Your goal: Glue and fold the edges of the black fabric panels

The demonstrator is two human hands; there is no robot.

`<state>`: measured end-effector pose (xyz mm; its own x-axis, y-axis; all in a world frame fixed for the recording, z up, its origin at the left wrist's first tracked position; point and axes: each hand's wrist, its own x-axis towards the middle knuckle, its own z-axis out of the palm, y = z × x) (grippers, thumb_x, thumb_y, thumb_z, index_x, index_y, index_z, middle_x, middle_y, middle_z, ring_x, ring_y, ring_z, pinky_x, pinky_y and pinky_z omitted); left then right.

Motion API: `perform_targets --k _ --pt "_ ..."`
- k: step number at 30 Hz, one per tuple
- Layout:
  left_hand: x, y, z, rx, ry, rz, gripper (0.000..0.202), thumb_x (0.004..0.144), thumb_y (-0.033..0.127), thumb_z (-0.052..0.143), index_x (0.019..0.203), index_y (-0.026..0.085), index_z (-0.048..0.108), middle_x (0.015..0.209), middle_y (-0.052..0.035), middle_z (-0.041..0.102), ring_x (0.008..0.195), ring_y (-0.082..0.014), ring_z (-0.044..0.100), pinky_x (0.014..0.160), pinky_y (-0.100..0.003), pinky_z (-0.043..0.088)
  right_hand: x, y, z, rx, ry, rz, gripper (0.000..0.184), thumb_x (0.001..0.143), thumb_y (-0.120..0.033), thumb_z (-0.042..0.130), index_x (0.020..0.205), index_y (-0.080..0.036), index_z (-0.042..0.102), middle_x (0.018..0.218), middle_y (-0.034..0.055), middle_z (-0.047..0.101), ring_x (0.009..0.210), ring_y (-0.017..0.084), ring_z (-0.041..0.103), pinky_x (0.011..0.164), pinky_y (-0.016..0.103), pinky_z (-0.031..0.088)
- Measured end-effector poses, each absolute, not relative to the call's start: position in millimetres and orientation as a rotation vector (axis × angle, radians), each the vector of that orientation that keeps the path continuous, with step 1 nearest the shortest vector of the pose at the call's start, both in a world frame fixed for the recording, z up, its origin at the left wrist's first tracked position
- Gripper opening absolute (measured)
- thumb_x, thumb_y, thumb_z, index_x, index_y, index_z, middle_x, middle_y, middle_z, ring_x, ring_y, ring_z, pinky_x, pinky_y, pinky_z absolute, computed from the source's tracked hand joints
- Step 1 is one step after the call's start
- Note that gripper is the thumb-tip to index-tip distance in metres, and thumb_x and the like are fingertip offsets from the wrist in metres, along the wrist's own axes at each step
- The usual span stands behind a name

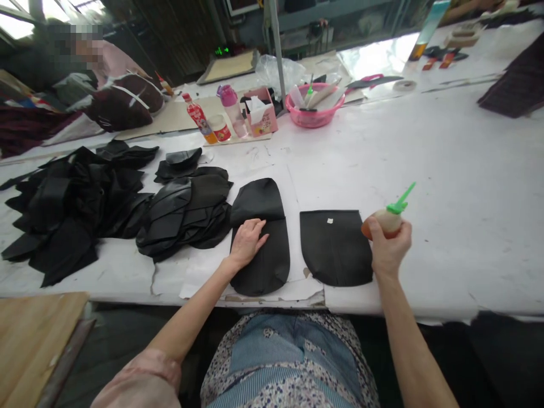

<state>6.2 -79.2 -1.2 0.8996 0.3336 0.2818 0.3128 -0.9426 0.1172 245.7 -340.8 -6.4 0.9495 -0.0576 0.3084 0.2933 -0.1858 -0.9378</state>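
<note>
My left hand rests on a long black leather-like piece with a rounded bottom, its fingers lying flat near a crosswise edge. My right hand is wrapped round a squeeze bottle with a green nozzle that points up and to the right. Amber liquid shows in the lower part of the bottle. Between my hands, a shorter black piece with a straight top edge and a small pale tag lies flat. The bottle is just over its right upper corner.
Left of my hands are a stack of black pieces and a bigger loose heap. Behind stand a drink bottle, a purple-lidded bottle, a tissue box and a pink basin of tools. Another person sits far left.
</note>
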Motion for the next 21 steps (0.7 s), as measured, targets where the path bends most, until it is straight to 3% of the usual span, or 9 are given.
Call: perform_targets --k 5,10,13,17,21 --pt "29 -60 -1 2.893 0.587 0.480 0.017 0.096 0.025 0.053 0.107 0.017 0.061 0.107 -0.0092 0.061 0.100 -0.0222 0.059 0.086 -0.034 0.051 213 -306 5 -1.620 -0.433 0.154 0.046 0.075 -0.058 0.072 0.095 -0.019 0.057 0.083 0.0000 0.059 0.072 0.016 0.056 0.068 0.030 0.050" --pt "41 -56 2 2.944 0.564 0.452 0.020 0.097 0.020 0.044 0.081 0.017 0.056 0.087 -0.0081 0.058 0.088 -0.0233 0.057 0.081 -0.037 0.047 196 -296 -6 -1.723 -0.570 0.158 0.054 0.071 -0.058 0.076 0.104 -0.018 0.058 0.092 0.0037 0.063 0.080 0.021 0.058 0.077 0.036 0.050" --pt "43 -57 8 2.917 0.544 0.490 0.019 0.097 0.018 0.039 0.085 0.018 0.054 0.083 -0.0060 0.057 0.083 -0.0211 0.057 0.078 -0.034 0.046 207 -314 -11 -1.798 -0.588 0.135 0.057 0.070 -0.060 0.075 0.105 -0.019 0.059 0.091 0.0036 0.063 0.079 0.022 0.059 0.075 0.036 0.051" --pt "47 -65 37 2.834 0.520 0.539 0.019 0.101 0.024 0.034 0.094 0.020 0.051 0.068 0.0019 0.049 0.062 -0.0152 0.053 0.064 -0.027 0.043 228 -340 -11 -1.888 -0.500 0.051 0.060 0.066 -0.065 0.073 0.103 -0.020 0.060 0.087 0.0029 0.063 0.076 0.023 0.059 0.075 0.038 0.051" --pt "72 -83 83 2.438 0.253 0.565 0.012 0.099 0.028 0.041 0.093 0.020 0.048 0.070 0.0034 0.051 0.060 -0.0114 0.050 0.061 -0.023 0.041 240 -357 -14 -1.958 -0.415 0.023 0.063 0.061 -0.068 0.073 0.101 -0.020 0.062 0.082 0.0027 0.063 0.074 0.025 0.060 0.074 0.042 0.051"
